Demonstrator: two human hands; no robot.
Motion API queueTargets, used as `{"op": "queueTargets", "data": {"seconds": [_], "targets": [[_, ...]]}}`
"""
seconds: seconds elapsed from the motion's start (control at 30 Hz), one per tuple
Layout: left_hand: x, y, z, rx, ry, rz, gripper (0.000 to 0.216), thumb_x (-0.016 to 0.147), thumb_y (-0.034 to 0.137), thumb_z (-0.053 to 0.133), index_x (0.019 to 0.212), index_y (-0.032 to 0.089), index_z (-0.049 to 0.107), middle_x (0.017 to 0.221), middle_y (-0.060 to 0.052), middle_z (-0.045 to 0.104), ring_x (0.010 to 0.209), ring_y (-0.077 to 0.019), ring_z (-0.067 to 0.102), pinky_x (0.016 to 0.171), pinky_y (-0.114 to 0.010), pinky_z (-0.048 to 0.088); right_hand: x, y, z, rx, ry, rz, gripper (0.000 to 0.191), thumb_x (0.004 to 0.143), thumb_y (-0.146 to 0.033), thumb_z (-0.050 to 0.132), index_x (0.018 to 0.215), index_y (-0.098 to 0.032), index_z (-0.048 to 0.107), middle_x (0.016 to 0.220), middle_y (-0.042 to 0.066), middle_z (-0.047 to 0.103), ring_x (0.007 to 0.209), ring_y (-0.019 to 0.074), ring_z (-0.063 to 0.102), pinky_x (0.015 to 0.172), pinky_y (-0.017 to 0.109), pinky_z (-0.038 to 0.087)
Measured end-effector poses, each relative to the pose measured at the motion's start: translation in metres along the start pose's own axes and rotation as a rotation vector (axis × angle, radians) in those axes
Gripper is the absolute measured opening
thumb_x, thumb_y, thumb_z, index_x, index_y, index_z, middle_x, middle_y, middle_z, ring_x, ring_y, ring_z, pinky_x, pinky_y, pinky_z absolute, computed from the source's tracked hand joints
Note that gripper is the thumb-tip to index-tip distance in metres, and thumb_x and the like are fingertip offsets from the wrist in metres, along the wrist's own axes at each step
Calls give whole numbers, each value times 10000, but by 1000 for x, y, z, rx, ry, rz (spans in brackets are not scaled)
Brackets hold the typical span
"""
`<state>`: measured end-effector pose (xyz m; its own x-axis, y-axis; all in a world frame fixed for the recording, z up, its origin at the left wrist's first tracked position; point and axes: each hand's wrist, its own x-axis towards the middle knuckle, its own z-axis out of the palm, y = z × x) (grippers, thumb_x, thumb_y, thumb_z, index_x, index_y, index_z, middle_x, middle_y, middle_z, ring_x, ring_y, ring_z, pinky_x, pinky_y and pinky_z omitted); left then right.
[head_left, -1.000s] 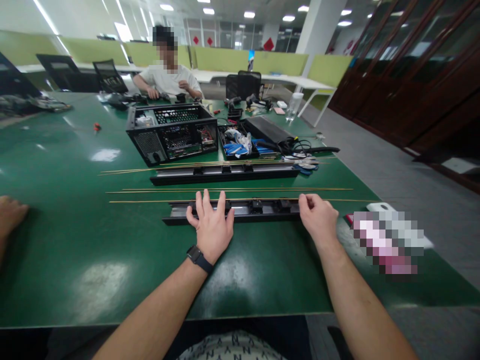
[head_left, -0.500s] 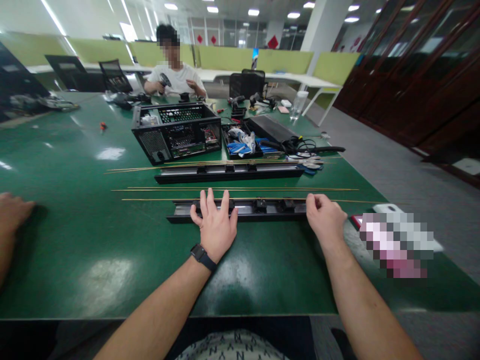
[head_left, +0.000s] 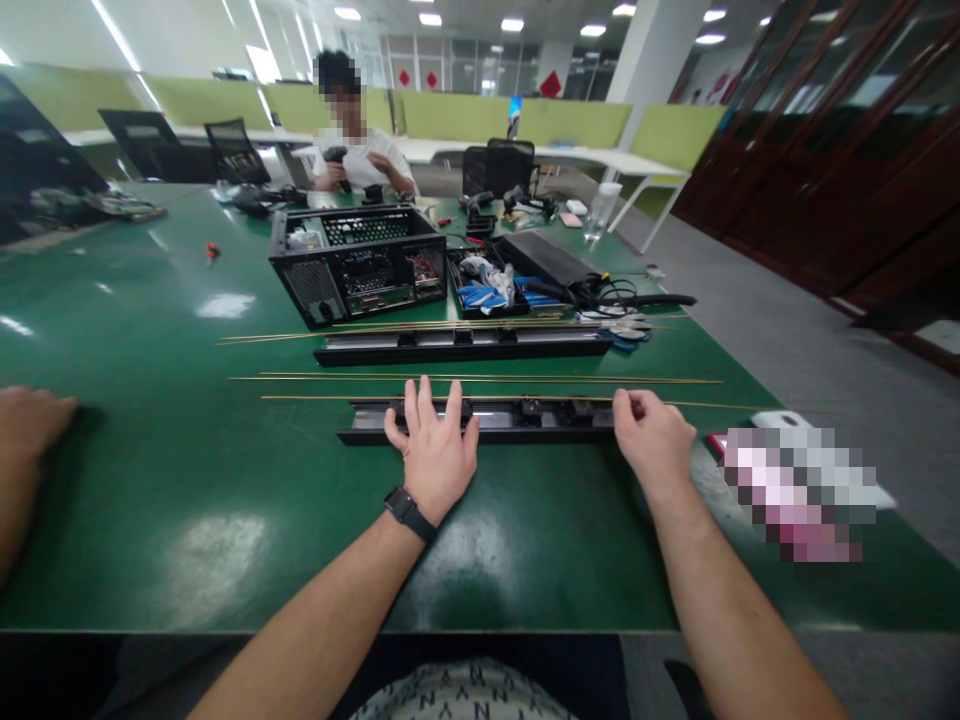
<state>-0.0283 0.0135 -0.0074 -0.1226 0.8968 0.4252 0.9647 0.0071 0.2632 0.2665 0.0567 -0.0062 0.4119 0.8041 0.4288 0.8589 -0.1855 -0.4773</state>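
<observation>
A long black metal channel [head_left: 540, 436] with small black blocks inside lies crosswise in front of me. My left hand [head_left: 436, 445] rests over its left half, palm down with fingers spread. At the channel's right end, my right hand [head_left: 651, 432] has thumb and fingers pinched on a thin brass-coloured rod [head_left: 322, 398]. That rod runs along the channel's far edge and sticks out past both ends. Just beyond it lie more thin rods [head_left: 660, 381], parallel to the channel. My left fingers cover part of the channel and its blocks.
Farther back lie a second channel [head_left: 465, 353], an open computer case [head_left: 360, 265] and blue-white gloves [head_left: 484, 292]. A phone [head_left: 780, 420] is at the right. Another person's hand [head_left: 34, 420] rests at the left edge; a person [head_left: 360, 155] sits across the green table [head_left: 187, 480].
The pinched rod has shifted slightly to the right along the channel. My hands keep nearly the same places. Across the table, the seated person's hand with a dark tool has moved a little.
</observation>
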Motion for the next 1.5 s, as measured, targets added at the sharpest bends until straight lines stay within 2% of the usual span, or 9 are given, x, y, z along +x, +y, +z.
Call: {"op": "queueTargets", "data": {"seconds": [0.13,0.43,0.7,0.8,0.9,1.0,1.1,1.3,1.5], "targets": [[0,0,0,-17,10,5,567,1081,426,531,1617,243,556,1756,-262,371,1670,-426,266,1265,-752,192,1,1,-2,-32,24,43,344,993,-477,538,873,-237,752,808,68,719,870,263,614,826,385,363],[0,1,-3,11,5,9,577,1072,435,559,1617,245,553,1745,-266,389,1660,-449,285,1247,-764,244,0,2,2,26,4,-45,403,973,-547,529,927,-237,784,801,63,722,854,254,622,831,379,392],[-2,3,-6,-42,18,79,547,1053,419,608,1584,285,596,1727,-258,423,1658,-464,284,1223,-825,228,-3,-3,1,40,-10,-59,404,970,-542,530,942,-233,788,831,75,729,866,256,630,862,397,414],[-4,4,-7,-95,34,142,499,1051,424,623,1535,305,645,1723,-238,439,1658,-462,287,1223,-818,232,-3,-3,0,43,-20,-61,421,971,-550,520,955,-233,798,841,78,739,877,259,631,867,400,416],[-7,4,-6,-163,35,281,448,1064,441,610,1493,334,677,1718,-191,470,1661,-426,298,1241,-762,246,-2,-3,0,50,-25,-60,430,967,-554,519,952,-230,802,834,83,740,883,264,632,870,403,419],[-10,7,-2,-224,-24,465,428,1076,446,595,1483,344,678,1680,-144,540,1638,-384,360,1264,-704,239,-2,-3,0,53,-17,-58,432,962,-556,522,955,-228,804,844,86,747,883,266,639,874,407,421],[-12,13,1,-247,-84,548,446,1080,478,585,1497,338,658,1625,-127,604,1595,-357,433,1279,-688,214,-2,-3,0,45,-10,-59,438,960,-557,519,960,-227,807,854,91,753,883,270,643,864,406,419],[-12,23,3,-225,-101,509,429,1077,515,583,1482,388,653,1578,-114,643,1582,-345,439,1269,-714,197,-2,-1,2,35,-13,-69,429,968,-552,520,958,-230,803,849,85,754,879,267,635,864,403,412],[-15,27,6,-185,-128,512,505,1073,535,572,1559,401,587,1645,-117,587,1639,-373,349,1277,-773,149,-2,-1,4,29,-4,-73,410,977,-541,526,950,-231,794,844,80,748,885,265,634,864,398,405]]}}
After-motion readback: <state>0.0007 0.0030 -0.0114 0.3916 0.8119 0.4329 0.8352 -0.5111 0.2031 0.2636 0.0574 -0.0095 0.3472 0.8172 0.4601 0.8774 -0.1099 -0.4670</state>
